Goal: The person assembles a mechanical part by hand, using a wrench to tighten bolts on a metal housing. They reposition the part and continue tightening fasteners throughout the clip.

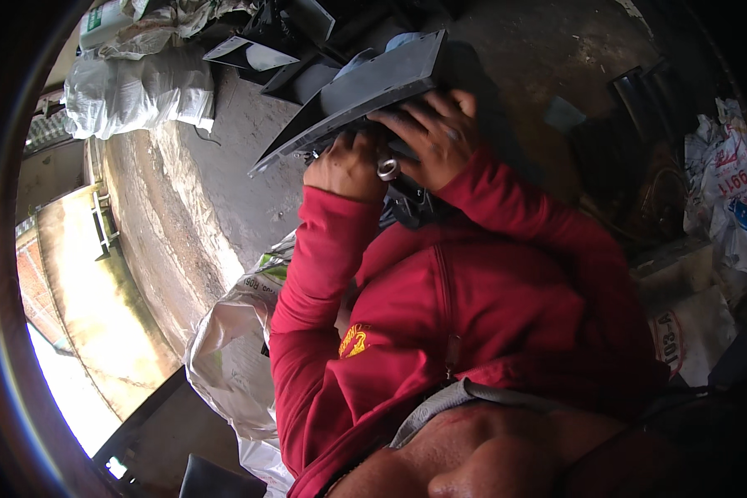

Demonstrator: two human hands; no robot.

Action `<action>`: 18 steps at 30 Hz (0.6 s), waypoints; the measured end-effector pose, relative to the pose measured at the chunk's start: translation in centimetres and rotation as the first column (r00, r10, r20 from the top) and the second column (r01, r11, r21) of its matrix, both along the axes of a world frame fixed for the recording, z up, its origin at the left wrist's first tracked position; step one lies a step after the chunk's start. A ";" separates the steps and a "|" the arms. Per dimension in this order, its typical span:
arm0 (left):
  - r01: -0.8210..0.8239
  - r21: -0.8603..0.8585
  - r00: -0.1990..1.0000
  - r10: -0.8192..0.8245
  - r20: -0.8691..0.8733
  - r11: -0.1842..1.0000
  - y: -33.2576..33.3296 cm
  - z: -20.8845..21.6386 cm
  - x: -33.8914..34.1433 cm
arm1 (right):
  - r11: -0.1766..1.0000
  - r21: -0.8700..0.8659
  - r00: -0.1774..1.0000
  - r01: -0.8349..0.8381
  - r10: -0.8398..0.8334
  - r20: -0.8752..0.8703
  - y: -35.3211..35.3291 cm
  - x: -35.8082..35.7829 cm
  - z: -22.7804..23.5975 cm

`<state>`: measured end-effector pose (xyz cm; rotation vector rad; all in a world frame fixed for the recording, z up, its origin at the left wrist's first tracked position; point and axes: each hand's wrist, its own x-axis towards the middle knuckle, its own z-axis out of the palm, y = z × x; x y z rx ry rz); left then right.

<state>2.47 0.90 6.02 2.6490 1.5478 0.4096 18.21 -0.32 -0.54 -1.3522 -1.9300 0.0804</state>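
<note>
A dark grey, flat-sided tray-like part (382,79) is tilted in front of me, its long rim running from lower left to upper right. My left hand (346,166) is closed at its near edge, fingers curled; what they hold is hidden. Beside the thumb side of that hand is the shiny ring end of a metal tool that looks like a wrench (388,169); its shaft runs up between my hands. My right hand (436,137) lies over the part's right end, fingers bent against it and thumb hidden. Below it is a black piece (411,199) near my lap.
Similar dark parts (253,54) stand on the concrete floor (253,166) at the far left, near a clear plastic-wrapped bundle (137,95). A white sack (228,349) lies by my left arm. More printed bags (722,174) and dark curved pieces (647,104) are on the right.
</note>
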 end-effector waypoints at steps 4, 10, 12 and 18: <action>0.078 -0.016 0.983 -0.075 0.166 0.997 0.8 -0.8 -1.1 | 1.000 0.010 1.000 0.001 0.000 -0.018 -0.1 0.5 -0.1; 0.146 -0.615 0.125 0.602 0.789 0.775 -0.9 -4.5 -5.1 | 0.999 0.046 1.000 -0.003 0.003 0.005 -0.1 0.3 -0.1; 0.102 -0.511 0.263 0.472 0.841 0.854 -1.7 -3.9 -4.9 | 0.999 0.048 1.000 0.007 -0.007 0.004 0.0 0.5 -0.1; -0.014 0.004 0.923 0.012 0.385 1.000 -1.0 -1.3 -2.1 | 1.000 0.011 1.000 -0.005 0.004 0.023 0.0 0.3 0.4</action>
